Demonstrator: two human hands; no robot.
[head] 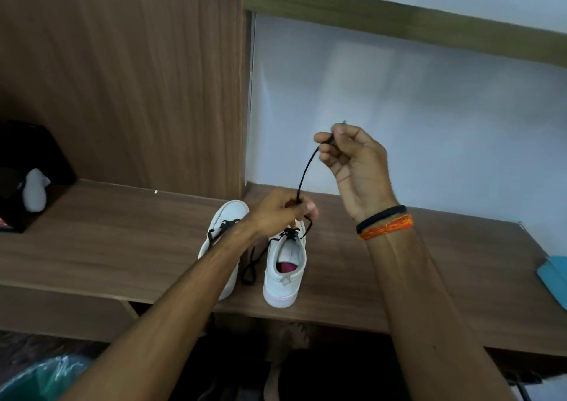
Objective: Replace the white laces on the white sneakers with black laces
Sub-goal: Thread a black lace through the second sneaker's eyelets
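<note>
A brown wood-grain worktop [122,247] carries two white sneakers [283,270] side by side near its front edge, heels toward that edge, both threaded with black laces [250,270]; a loose loop of lace lies on the wood between them. A black box [18,170] sits at the far left edge, and a blue flat thing [553,275] at the right edge.

Right hand [352,161] raised, fingers [325,138] pinched shut; left hand [276,210] lower, fingers curled closed, both forearms extended.
</note>
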